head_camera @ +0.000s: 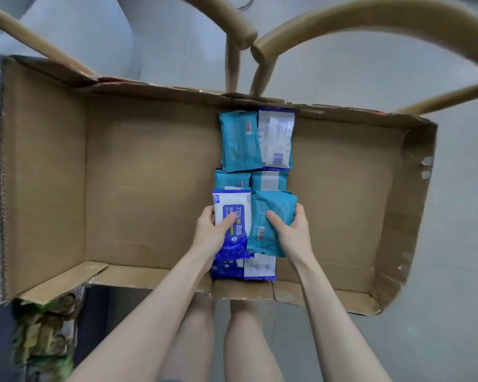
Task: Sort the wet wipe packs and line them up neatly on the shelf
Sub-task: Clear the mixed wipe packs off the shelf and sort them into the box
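Carton (149,175), left hand (209,230) grips "75%" pack (232,201), right hand (293,232) teal pack (275,206)

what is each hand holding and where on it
The left hand grips the white-and-blue wipe pack at its left edge, thumb across the front. The right hand grips a teal wipe pack at its right edge, thumb on its face.

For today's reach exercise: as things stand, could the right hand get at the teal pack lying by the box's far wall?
Probably not yet. The right hand grips a nearer teal pack; the far teal pack lies uncovered, so the way looks free once that hand is emptied.
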Demonstrator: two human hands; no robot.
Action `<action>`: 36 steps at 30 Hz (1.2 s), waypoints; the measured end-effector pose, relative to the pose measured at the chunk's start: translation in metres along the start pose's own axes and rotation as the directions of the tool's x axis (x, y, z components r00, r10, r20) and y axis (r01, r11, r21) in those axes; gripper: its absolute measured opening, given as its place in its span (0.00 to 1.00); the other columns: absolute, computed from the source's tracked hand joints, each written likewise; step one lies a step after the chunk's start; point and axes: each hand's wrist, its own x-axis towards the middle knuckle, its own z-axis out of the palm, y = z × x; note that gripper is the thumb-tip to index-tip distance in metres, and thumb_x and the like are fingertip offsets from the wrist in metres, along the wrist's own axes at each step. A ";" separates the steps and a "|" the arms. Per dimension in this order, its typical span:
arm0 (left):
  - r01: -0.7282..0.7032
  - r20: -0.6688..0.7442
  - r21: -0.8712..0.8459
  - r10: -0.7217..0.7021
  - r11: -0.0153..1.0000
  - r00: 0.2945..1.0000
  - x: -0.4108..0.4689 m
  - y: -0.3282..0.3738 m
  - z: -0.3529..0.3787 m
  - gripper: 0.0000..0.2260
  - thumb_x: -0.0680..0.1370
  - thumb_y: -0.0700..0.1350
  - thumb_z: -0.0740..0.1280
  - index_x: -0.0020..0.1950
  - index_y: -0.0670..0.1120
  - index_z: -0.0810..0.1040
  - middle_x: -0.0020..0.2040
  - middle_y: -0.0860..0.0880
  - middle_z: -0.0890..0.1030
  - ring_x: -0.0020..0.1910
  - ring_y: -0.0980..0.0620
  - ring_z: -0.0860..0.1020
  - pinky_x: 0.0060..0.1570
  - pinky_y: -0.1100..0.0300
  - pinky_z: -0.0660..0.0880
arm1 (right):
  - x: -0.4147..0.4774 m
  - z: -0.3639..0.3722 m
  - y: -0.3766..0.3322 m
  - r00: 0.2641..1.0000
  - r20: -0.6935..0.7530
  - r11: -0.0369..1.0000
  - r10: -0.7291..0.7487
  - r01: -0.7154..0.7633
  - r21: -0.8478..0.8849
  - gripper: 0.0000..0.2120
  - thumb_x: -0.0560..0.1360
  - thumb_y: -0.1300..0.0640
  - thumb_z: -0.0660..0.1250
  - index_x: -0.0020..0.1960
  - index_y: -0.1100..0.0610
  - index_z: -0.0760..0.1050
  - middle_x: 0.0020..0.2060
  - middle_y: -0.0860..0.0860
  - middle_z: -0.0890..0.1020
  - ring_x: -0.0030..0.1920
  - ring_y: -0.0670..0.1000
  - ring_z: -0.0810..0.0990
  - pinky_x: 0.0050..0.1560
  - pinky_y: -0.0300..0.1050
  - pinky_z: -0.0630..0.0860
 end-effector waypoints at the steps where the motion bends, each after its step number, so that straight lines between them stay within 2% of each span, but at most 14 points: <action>1: 0.015 -0.005 0.008 -0.015 1.000 1.000 0.005 -0.011 0.000 0.11 0.77 0.43 0.68 0.57 0.47 0.71 0.50 0.50 0.81 0.46 0.53 0.82 0.43 0.56 0.80 | 0.005 -0.001 0.011 1.000 0.011 1.000 0.023 -0.023 -0.005 0.11 0.76 0.63 0.67 0.51 0.52 0.68 0.49 0.51 0.80 0.47 0.49 0.82 0.44 0.46 0.80; 6: 0.072 -0.028 0.009 -0.072 0.997 0.997 0.011 -0.068 -0.007 0.08 0.76 0.41 0.68 0.51 0.51 0.73 0.49 0.52 0.81 0.46 0.55 0.82 0.43 0.57 0.81 | 0.008 -0.011 0.060 0.993 0.051 0.995 0.104 -0.105 0.006 0.12 0.76 0.65 0.67 0.55 0.57 0.68 0.49 0.51 0.80 0.44 0.45 0.82 0.39 0.39 0.79; 9: 0.095 -0.052 0.064 -0.091 0.993 0.994 0.013 -0.097 -0.013 0.08 0.77 0.41 0.68 0.53 0.50 0.73 0.53 0.48 0.81 0.48 0.54 0.81 0.47 0.55 0.80 | 0.006 -0.014 0.089 0.989 0.073 0.992 0.128 -0.126 -0.030 0.13 0.76 0.64 0.68 0.56 0.56 0.68 0.51 0.50 0.79 0.49 0.48 0.81 0.46 0.42 0.80; 11: 0.041 -0.096 0.180 -0.024 0.983 0.995 0.016 -0.112 -0.011 0.10 0.77 0.41 0.68 0.57 0.47 0.72 0.55 0.46 0.79 0.48 0.54 0.79 0.50 0.57 0.77 | 0.005 -0.014 0.107 0.994 0.052 0.985 0.098 -0.089 -0.150 0.13 0.75 0.59 0.69 0.55 0.52 0.68 0.54 0.51 0.75 0.56 0.50 0.77 0.58 0.49 0.76; 13: -0.053 -0.153 0.374 0.118 0.926 0.981 0.018 -0.124 -0.007 0.15 0.76 0.41 0.69 0.62 0.44 0.71 0.58 0.46 0.73 0.51 0.54 0.74 0.51 0.66 0.69 | 0.002 -0.012 0.121 0.998 0.009 0.951 0.056 -0.050 -0.306 0.15 0.75 0.57 0.69 0.59 0.53 0.67 0.55 0.51 0.68 0.57 0.45 0.68 0.64 0.44 0.67; 14: -0.083 -0.185 0.459 0.186 0.885 0.965 0.018 -0.129 -0.005 0.19 0.76 0.42 0.69 0.65 0.44 0.69 0.59 0.47 0.69 0.54 0.55 0.70 0.53 0.70 0.64 | 0.001 -0.011 0.125 1.000 -0.010 0.930 0.021 -0.023 -0.366 0.19 0.76 0.57 0.68 0.63 0.56 0.66 0.57 0.51 0.66 0.57 0.43 0.65 0.64 0.40 0.64; 16: -0.106 -0.224 0.567 0.277 0.816 0.934 0.019 -0.138 -0.003 0.25 0.76 0.44 0.69 0.70 0.43 0.65 0.62 0.47 0.65 0.60 0.53 0.65 0.56 0.70 0.57 | -0.004 -0.008 0.129 0.998 -0.017 0.891 -0.052 0.039 -0.452 0.29 0.76 0.56 0.68 0.73 0.57 0.59 0.62 0.50 0.62 0.60 0.42 0.59 0.65 0.36 0.56; 19: -0.135 -0.168 0.558 0.271 0.819 0.948 0.024 -0.148 -0.005 0.25 0.77 0.46 0.67 0.72 0.45 0.64 0.65 0.45 0.67 0.64 0.50 0.64 0.60 0.65 0.59 | -0.004 -0.004 0.136 0.995 0.011 0.841 -0.095 0.086 -0.534 0.36 0.77 0.54 0.65 0.77 0.57 0.48 0.68 0.53 0.62 0.66 0.48 0.61 0.67 0.41 0.55; 22: -0.168 -0.110 0.552 0.271 0.817 0.956 0.028 -0.150 -0.011 0.24 0.78 0.48 0.66 0.71 0.46 0.64 0.63 0.45 0.69 0.63 0.51 0.69 0.60 0.61 0.64 | -0.002 -0.004 0.138 0.995 0.028 0.756 -0.093 0.089 -0.649 0.36 0.79 0.51 0.62 0.78 0.57 0.44 0.70 0.56 0.63 0.68 0.56 0.62 0.67 0.49 0.58; 27: -0.132 -0.063 0.654 0.228 0.745 0.972 0.027 -0.137 -0.017 0.22 0.78 0.49 0.65 0.69 0.45 0.65 0.63 0.46 0.69 0.59 0.49 0.73 0.55 0.58 0.68 | 0.000 -0.010 0.126 0.996 0.062 0.668 -0.062 0.087 -0.739 0.36 0.78 0.48 0.62 0.77 0.59 0.48 0.67 0.57 0.69 0.66 0.59 0.68 0.64 0.57 0.66; 30: -0.115 0.001 0.735 0.169 0.668 0.986 0.025 -0.121 -0.023 0.17 0.79 0.46 0.63 0.67 0.45 0.69 0.62 0.45 0.74 0.59 0.46 0.74 0.57 0.54 0.71 | 0.000 -0.014 0.111 0.997 0.066 0.546 -0.028 0.071 -0.835 0.31 0.78 0.48 0.62 0.74 0.60 0.55 0.64 0.57 0.72 0.62 0.60 0.72 0.60 0.57 0.69; 33: -0.133 0.044 0.786 0.159 0.604 0.986 0.010 -0.100 -0.031 0.14 0.79 0.46 0.62 0.64 0.45 0.72 0.61 0.46 0.78 0.59 0.45 0.75 0.58 0.49 0.73 | -0.012 -0.018 0.087 0.990 0.118 0.372 -0.079 0.140 -0.918 0.23 0.79 0.50 0.60 0.69 0.60 0.63 0.63 0.57 0.73 0.61 0.59 0.72 0.58 0.53 0.70; 36: -0.180 0.050 0.796 0.234 0.578 0.971 -0.014 -0.078 -0.036 0.12 0.79 0.45 0.63 0.61 0.44 0.73 0.60 0.46 0.78 0.58 0.46 0.76 0.58 0.49 0.73 | -0.032 -0.016 0.056 0.964 0.221 0.303 -0.151 0.257 -0.917 0.20 0.80 0.51 0.59 0.68 0.59 0.65 0.63 0.56 0.72 0.61 0.58 0.71 0.57 0.51 0.68</action>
